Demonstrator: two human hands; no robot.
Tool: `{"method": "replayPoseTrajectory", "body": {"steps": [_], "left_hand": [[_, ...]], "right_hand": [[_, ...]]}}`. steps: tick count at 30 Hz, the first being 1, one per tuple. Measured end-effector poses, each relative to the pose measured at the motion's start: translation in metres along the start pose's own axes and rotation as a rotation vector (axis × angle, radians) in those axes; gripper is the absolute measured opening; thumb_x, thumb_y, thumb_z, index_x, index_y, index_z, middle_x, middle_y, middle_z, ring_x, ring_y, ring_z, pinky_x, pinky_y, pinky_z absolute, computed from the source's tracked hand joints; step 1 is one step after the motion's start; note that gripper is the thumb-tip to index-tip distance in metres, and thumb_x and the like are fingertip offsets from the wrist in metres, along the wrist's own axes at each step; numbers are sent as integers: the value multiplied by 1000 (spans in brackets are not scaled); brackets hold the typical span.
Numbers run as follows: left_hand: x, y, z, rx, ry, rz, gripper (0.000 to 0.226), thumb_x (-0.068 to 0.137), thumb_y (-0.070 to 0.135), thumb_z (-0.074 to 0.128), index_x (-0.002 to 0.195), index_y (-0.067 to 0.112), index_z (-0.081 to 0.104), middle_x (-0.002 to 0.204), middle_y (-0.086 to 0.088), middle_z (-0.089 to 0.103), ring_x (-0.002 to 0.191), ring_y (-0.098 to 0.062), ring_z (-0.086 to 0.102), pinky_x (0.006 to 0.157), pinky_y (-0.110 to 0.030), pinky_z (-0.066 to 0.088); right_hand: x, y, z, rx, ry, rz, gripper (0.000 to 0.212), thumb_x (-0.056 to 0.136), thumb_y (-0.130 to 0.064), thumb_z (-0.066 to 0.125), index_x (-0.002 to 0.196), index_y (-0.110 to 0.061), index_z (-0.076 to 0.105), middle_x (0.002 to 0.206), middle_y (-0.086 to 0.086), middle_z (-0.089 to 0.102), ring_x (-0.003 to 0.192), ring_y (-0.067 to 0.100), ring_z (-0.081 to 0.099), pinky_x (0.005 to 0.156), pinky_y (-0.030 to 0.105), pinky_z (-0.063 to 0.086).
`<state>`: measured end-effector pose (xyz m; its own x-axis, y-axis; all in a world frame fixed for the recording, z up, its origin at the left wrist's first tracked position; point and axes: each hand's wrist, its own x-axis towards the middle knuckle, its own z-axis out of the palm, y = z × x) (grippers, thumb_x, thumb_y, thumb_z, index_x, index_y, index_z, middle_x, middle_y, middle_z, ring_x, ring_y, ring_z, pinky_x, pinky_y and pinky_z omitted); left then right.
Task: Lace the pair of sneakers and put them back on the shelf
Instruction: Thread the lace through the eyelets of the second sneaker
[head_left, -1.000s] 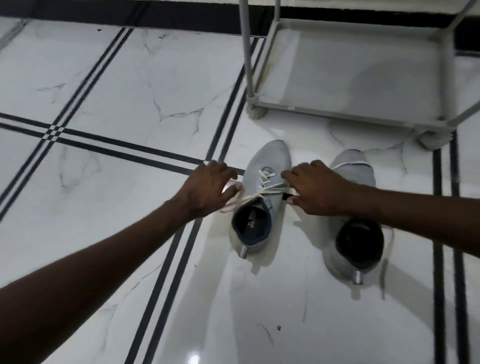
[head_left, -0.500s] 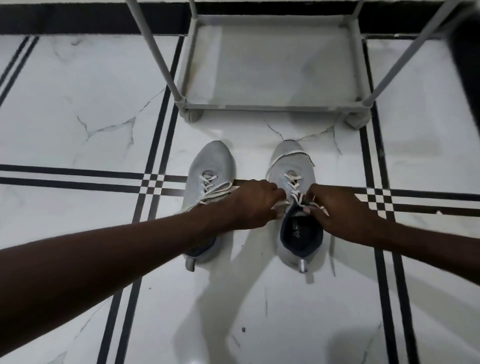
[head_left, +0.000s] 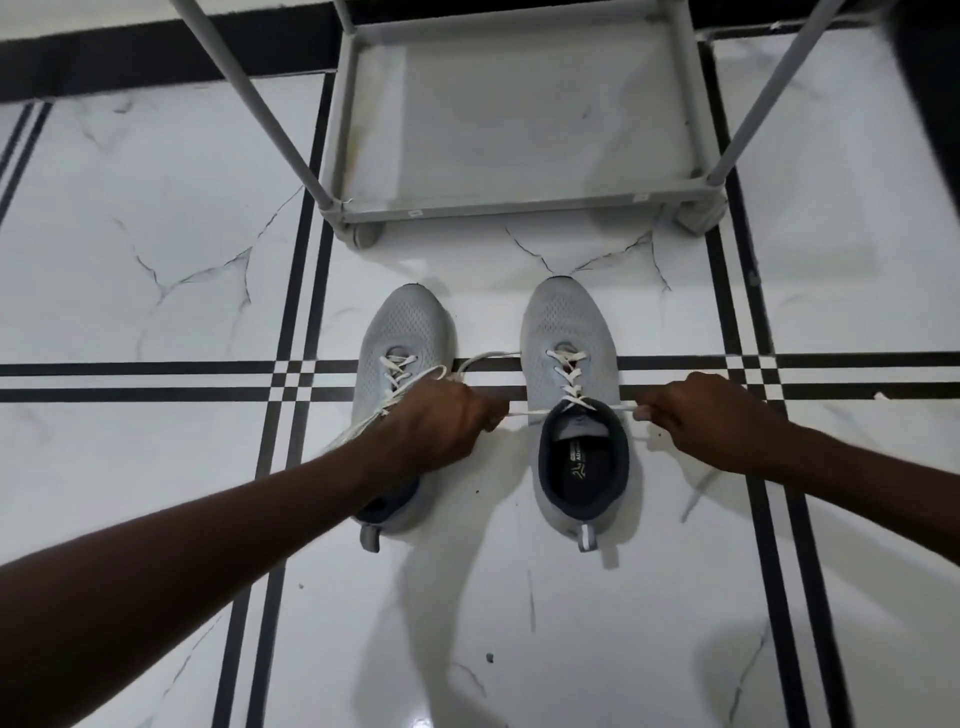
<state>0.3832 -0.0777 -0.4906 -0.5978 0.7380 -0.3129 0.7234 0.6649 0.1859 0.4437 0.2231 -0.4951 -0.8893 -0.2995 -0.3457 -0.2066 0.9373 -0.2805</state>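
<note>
Two grey sneakers stand side by side on the floor, toes pointing away from me. The right sneaker (head_left: 569, 332) has a white lace (head_left: 566, 371) crossed up its front. My left hand (head_left: 441, 421) grips one end of that lace, pulled taut to the left, and covers the back of the left sneaker (head_left: 408, 325). My right hand (head_left: 701, 415) pinches the other lace end, drawn out to the right. The left sneaker's lace ends trail loose under my left wrist. The grey shelf (head_left: 509, 208) stands just beyond the toes.
White marble floor (head_left: 156, 208) with black double lines crosses under the sneakers. The shelf's slanted grey posts (head_left: 260, 104) rise at both front corners. A dark band runs along the wall at the top.
Both hands left the left sneaker and moved to the right one. They have since pulled its lace ends apart sideways. The view has shifted so the shelf sits straight ahead.
</note>
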Motion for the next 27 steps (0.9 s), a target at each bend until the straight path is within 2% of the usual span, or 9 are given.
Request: {"method": "replayPoseTrajectory", "body": {"steps": [7,9,12,14,16,19,21,24,27], "left_hand": [[6,-5,2,29,-80,-75,20,79,11,49,90,21,62,84,-9,70,76,-34,64,59,-31,28],[10,-15,1,74,19,-68,19,86,17,51,100,19,63,93,-10,69,86,-33,64,64,-33,37],[9,-29,-6,114,290,-133,36,88,33,57,118,13,57,111,-11,59,103,-31,53,82,-42,43],[2,-16,-9,18,481,-196,23,92,31,55,103,12,59,100,-10,59,90,-29,53,75,-43,45],[0,9,-5,-57,493,-300,33,95,37,47,78,12,61,79,-11,63,73,-31,58,61,-41,46],[8,35,3,-480,208,-531,62,94,53,33,68,7,65,70,-13,70,70,-32,65,66,-37,49],[24,35,0,-844,137,-595,49,96,51,41,69,16,63,76,-4,70,71,-21,63,71,-31,48],[51,32,-15,-1386,170,-717,21,94,31,61,79,16,65,80,-4,67,70,-14,60,65,-25,50],[63,26,-24,-1235,207,-781,21,88,22,63,82,3,71,75,-12,72,61,-21,66,59,-26,55]], "right_hand": [[0,13,8,-132,-70,59,23,98,-34,46,108,-27,65,90,6,72,85,26,66,67,34,50],[1,11,2,-144,-33,37,29,98,-39,43,99,-20,65,86,6,70,82,28,65,68,37,52],[1,7,-5,-137,276,-35,32,91,-42,50,95,-12,61,88,8,63,86,32,59,76,43,48],[-2,-4,-10,-132,444,-14,26,86,-35,55,88,-10,61,82,8,59,80,31,53,73,45,43],[-4,-15,-11,-54,435,35,26,88,-29,53,68,-12,56,64,5,54,64,28,49,65,43,42],[0,-31,-8,483,176,339,34,92,-31,54,68,-10,67,66,5,67,64,24,59,65,38,48],[12,-35,-13,1044,7,637,25,93,-23,55,96,-4,72,85,6,70,72,20,58,67,34,46],[29,-28,-31,1427,-126,730,30,95,-14,47,117,-2,63,96,9,69,79,17,59,76,31,46],[33,-26,-47,1545,-149,690,30,93,-10,45,118,-6,62,98,8,71,91,22,63,95,37,47]]}}
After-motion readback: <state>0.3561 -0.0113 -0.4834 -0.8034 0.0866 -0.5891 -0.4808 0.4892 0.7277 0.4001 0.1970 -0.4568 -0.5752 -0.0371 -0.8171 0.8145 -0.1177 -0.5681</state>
